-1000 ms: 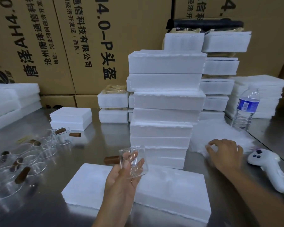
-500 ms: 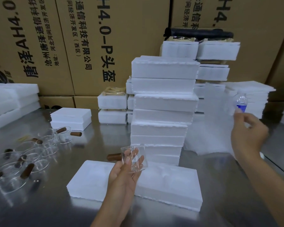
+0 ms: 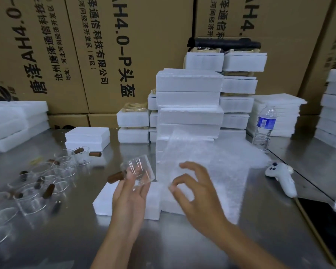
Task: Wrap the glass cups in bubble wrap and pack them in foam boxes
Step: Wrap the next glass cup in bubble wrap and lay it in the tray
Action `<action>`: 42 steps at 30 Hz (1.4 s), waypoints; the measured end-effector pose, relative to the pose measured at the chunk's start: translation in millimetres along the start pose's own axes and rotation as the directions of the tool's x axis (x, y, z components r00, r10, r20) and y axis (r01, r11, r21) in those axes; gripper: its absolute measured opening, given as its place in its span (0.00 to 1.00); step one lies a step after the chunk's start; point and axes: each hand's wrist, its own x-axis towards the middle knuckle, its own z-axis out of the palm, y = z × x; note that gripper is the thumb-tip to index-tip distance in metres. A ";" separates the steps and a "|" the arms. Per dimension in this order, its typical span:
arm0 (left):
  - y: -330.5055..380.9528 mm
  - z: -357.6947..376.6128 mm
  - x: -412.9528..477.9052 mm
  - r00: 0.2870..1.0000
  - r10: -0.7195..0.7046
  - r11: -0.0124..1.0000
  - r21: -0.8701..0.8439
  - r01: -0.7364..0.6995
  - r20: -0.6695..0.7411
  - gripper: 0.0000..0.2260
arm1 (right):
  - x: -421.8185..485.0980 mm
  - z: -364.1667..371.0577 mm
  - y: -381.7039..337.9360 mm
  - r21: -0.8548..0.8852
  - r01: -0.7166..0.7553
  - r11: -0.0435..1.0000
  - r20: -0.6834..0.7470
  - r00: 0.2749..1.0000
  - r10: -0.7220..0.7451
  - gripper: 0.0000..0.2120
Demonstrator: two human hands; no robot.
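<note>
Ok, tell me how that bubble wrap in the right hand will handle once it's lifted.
Probably floppy: the bubble wrap curves and sags away from the right hand rather than holding flat. Likely very light, since a pinch at one edge seems to raise it. Thin and see-through, so it should fold readily round the cup.

A tall stack of foam boxes (image 3: 189, 98) is standing at the middle of the table (image 3: 76, 230), with a single foam box (image 3: 113, 202) lying just near of it. Above that box the left hand (image 3: 130, 199) is holding a glass cup (image 3: 139, 170), and just to its right the right hand (image 3: 194, 189) is pinching a bubble wrap sheet (image 3: 184, 150). More glass cups (image 3: 47, 177) are sitting at the left (bunched together); a water bottle (image 3: 265, 127) and a controller (image 3: 281, 175) are resting at the right. Cardboard cartons (image 3: 134, 45) are standing behind everything.
</note>
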 end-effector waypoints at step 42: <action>-63.2 35.9 -32.9 0.599 -0.072 -0.364 0.538 -0.761 0.798 0.34 | -28.7 -70.0 18.2 0.418 -0.859 0.296 0.488 0.487 0.724 0.19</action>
